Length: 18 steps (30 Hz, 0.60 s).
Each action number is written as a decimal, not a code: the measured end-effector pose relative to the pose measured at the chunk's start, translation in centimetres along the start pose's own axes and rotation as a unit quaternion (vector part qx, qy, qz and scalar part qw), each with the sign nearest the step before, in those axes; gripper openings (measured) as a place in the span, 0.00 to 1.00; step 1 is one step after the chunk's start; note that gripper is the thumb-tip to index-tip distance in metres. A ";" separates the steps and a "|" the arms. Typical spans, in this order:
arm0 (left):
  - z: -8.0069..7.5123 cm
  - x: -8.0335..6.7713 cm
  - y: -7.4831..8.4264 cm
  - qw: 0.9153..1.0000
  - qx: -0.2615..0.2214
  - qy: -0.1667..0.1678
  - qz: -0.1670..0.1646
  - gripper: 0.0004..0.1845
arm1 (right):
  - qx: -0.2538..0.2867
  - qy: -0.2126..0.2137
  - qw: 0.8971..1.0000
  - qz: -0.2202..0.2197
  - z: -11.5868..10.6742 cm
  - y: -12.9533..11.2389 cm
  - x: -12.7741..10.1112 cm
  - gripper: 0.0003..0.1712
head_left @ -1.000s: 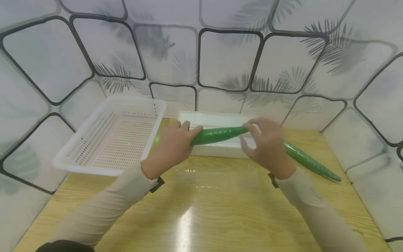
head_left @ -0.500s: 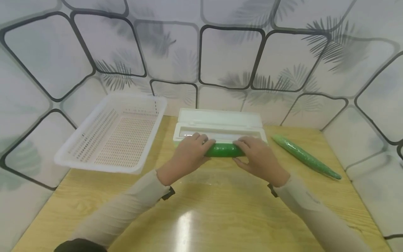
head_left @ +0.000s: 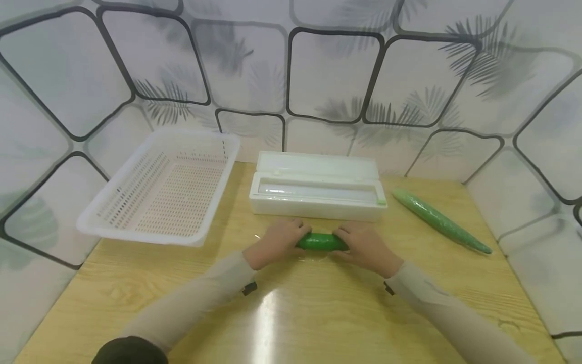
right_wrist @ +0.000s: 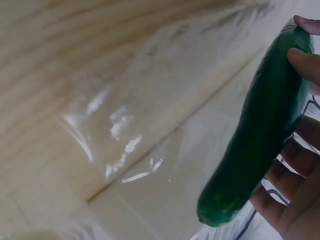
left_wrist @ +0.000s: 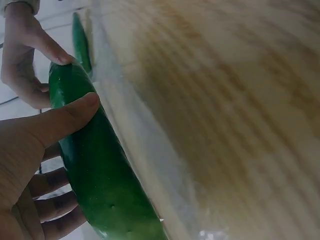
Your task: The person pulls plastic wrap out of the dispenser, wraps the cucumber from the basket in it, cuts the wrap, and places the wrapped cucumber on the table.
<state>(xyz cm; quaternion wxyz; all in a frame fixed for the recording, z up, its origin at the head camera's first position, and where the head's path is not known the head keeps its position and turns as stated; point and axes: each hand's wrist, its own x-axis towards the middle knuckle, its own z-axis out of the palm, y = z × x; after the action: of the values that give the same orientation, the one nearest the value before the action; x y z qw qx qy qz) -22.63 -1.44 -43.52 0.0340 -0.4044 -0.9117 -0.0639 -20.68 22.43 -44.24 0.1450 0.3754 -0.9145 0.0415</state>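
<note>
A green cucumber (head_left: 322, 241) lies crosswise between both hands, low over a sheet of clear plastic film (right_wrist: 125, 145) spread on the wooden table. My left hand (head_left: 281, 242) grips its left part, thumb on the near side and fingers behind, as the left wrist view shows. Around the right part of the cucumber (right_wrist: 255, 130) curl the thumb and fingers of my right hand (head_left: 366, 247). Just behind the hands stands a white cling film dispenser (head_left: 318, 207), its lid raised and a film roll visible inside. Another cucumber (head_left: 441, 221), shiny with film, lies to the right.
A white perforated plastic basket (head_left: 200, 236) stands on the left of the table (head_left: 345, 323). Patterned wall panels (head_left: 332, 76) close off the back and both sides.
Both hands have brought the cucumber from over the dispenser down and nearer, onto or just above the film, and moved closer together. The right hand has gone from loose fingers to a grip.
</note>
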 end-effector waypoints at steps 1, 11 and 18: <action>0.2 0.0 0.0 1.000 0.001 -0.010 0.000 0.24 | 0.003 -0.011 1.000 0.003 0.2 0.0 0.0 0.28; 1.3 0.1 -0.3 0.999 -0.001 -0.034 -0.007 0.26 | 0.015 -0.071 0.997 0.026 1.1 -0.4 0.4 0.27; 0.6 -0.1 -1.5 0.995 -0.072 -0.072 -0.020 0.32 | 0.016 -0.078 0.996 0.027 1.5 -0.2 0.6 0.27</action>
<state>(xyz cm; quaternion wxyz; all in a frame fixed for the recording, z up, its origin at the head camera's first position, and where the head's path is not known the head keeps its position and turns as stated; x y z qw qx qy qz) -23.72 -2.39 -44.28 -0.0620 -0.3913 -0.9126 -0.1013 -21.31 21.63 -45.55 0.0660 0.3551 -0.9320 0.0301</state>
